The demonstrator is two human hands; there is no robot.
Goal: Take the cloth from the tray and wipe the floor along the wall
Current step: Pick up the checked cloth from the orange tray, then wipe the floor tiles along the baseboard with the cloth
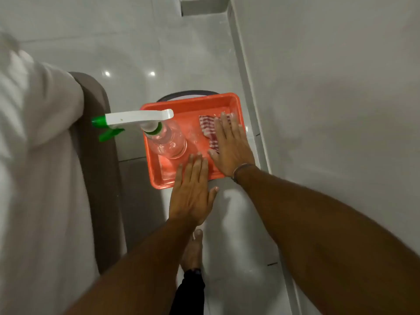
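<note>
An orange tray point(193, 105) rests on a round black-rimmed stool beside the white wall point(329, 110). A red-and-white striped cloth point(207, 127) lies in the tray's right half. My right hand point(231, 146) is spread flat over the cloth, fingers extended, covering its right part; no grasp shows. My left hand point(193, 192) hovers flat, fingers apart, above the tray's near edge and holds nothing. A clear spray bottle point(168, 139) with a white and green trigger head stands in the tray's left half.
Glossy white tiled floor point(159, 42) runs along the wall's skirting point(247, 87) on the right. A bed with white sheet point(34, 155) and brown frame point(97, 155) fills the left. My bare foot point(193, 251) stands on the floor below the hands.
</note>
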